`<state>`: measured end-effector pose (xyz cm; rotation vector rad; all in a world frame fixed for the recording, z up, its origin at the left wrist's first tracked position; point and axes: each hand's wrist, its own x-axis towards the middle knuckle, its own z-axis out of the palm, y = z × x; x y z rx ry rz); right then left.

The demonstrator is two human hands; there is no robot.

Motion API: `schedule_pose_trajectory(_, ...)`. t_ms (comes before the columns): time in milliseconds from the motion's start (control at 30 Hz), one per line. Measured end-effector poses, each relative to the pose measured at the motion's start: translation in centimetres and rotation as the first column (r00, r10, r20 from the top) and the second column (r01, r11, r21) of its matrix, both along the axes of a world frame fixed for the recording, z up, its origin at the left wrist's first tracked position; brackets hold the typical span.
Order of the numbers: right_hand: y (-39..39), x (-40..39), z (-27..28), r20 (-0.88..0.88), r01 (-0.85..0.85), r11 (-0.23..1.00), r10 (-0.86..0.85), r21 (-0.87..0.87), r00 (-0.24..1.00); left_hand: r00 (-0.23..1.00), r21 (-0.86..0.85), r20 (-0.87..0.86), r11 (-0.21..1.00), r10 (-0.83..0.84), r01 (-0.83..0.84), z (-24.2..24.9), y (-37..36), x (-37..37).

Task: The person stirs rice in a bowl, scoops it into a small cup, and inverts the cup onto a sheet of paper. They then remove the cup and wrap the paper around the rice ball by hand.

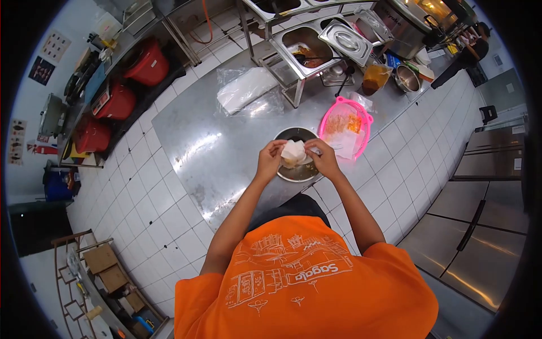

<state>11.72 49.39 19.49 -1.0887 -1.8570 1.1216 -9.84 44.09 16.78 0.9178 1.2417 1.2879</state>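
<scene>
My left hand (270, 160) and my right hand (324, 160) pinch a thin white folded sheet (293, 151) from its two sides. Something pale shows at its lower edge. Both hands are over a round metal bowl (297, 177), whose inside is dark, with small bits stuck to its wall. Just to the right of the bowl stands a pink plastic basket (370, 119) that holds a white sheet and orange and pale food. My fingertips are closed on the sheet's edges.
The steel table (189, 121) carries a clear plastic bag with white sheets (247, 90). Behind are a raised stand with a food pan (307, 48), a bag of brown sauce (375, 78) and a steel bowl (407, 78). Red bins (148, 62) stand left; a person (471, 53) is at far right.
</scene>
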Motion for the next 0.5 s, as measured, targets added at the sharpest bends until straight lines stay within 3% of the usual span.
schedule_pose_trajectory(167, 0.2, 2.6, -2.0, -0.042, -0.111, 0.987, 0.117, 0.118, 0.992, 0.976, -0.013, -0.133, 0.985, -0.171, 0.171, 1.5, -1.5, 0.0)
schedule_pose_trajectory(267, -0.4, 2.3, -1.0, 0.099, -0.163, 0.969, 0.147, 0.183, 0.984, 0.956, 0.038, -0.254, 0.987, -0.144, 0.159, 1.2, -1.8, -0.4)
schedule_pose_trajectory(367, -0.6, 2.0, -0.9, 0.079, -0.135, 0.975, 0.123, 0.175, 0.989, 0.785, 0.216, -0.616, 0.943, -0.07, 0.254, 2.5, -1.9, 0.1)
schedule_pose_trajectory(500, -0.1, 1.4, -0.1, 0.015, -0.075, 0.981, 0.073, 0.18, 0.997, 0.628, 0.216, -0.778, 0.933, -0.015, 0.289, 4.2, -2.8, 0.8)
